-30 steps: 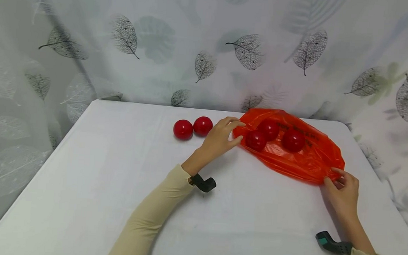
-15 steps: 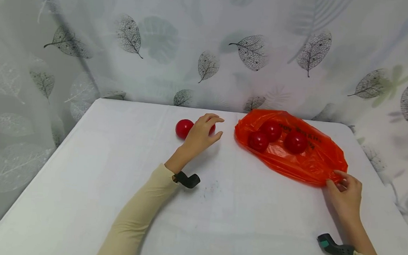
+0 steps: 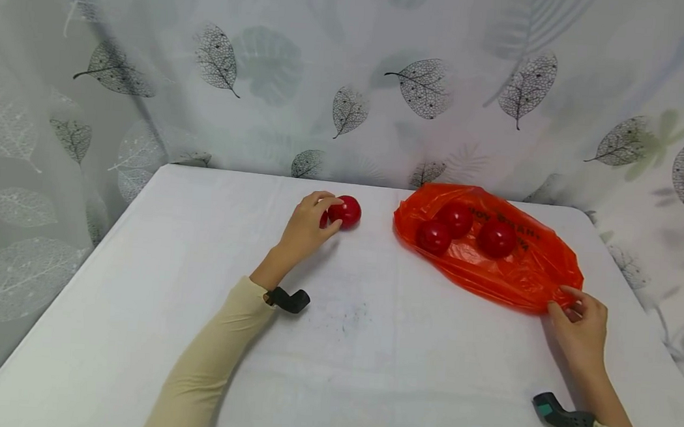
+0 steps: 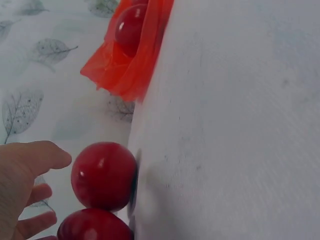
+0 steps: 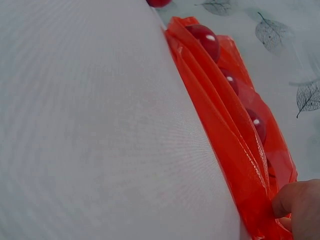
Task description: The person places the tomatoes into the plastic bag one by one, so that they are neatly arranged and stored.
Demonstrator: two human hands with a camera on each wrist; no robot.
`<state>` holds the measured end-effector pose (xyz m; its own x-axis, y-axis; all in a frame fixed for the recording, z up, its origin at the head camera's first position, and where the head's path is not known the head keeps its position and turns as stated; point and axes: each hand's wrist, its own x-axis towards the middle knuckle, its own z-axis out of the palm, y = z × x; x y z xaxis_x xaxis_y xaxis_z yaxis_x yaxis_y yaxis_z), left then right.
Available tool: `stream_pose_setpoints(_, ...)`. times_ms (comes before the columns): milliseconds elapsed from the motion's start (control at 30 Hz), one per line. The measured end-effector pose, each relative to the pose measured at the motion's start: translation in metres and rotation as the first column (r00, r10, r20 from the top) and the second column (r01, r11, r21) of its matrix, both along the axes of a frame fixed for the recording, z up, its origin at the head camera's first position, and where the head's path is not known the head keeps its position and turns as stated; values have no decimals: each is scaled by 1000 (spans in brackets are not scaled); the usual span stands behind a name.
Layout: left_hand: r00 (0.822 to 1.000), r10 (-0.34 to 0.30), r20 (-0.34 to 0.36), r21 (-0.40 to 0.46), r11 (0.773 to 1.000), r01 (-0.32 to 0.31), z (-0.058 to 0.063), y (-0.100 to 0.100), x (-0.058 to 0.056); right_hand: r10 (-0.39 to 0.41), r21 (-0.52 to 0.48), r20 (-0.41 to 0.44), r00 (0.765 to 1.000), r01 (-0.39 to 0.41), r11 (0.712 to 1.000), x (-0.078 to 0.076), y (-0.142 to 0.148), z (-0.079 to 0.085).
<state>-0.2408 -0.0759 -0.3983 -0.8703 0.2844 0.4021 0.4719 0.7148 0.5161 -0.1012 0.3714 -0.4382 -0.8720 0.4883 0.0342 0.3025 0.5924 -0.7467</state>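
Two shiny red balls rest side by side at the back of the table. My left hand (image 3: 308, 224) is over the nearer-left red ball (image 4: 95, 226), which it mostly hides in the head view. The other red ball (image 3: 346, 212) shows just past the fingertips. In the left wrist view the fingers are spread and a gap separates them from both balls. On the right lies an orange-red plastic bag (image 3: 508, 276) with three red balls (image 3: 496, 238) in it. My right hand (image 3: 581, 326) pinches the bag's near right end between thumb and fingers.
A white-covered table (image 3: 368, 359) stands under both hands. Behind it and at the sides hangs a pale curtain (image 3: 253, 123) printed with leaves. Each wrist wears a dark camera mount (image 3: 289, 300).
My left hand has moved left from the bag's open end, past the right ball, to the left one. The right hand keeps its hold and the bag has stayed put.
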Motion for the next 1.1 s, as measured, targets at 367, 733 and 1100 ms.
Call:
stream_pose_setpoints(367, 997, 55, 59, 6, 998, -55, -9, -20, -2, 4, 3, -2, 1000, -4, 1000, 2, -1, 1)
stream_pose_setpoints(733, 987, 21, 161, 51, 998, -30, -10, -32, -3, -16, 4, 14, 1000, 16, 1000, 2, -3, 2)
stream_pose_setpoints(1100, 991, 28, 133, 47, 998, -35, -16, -34, -5, -3, 6, -61, 998, 3, 1000, 3, -3, 2)
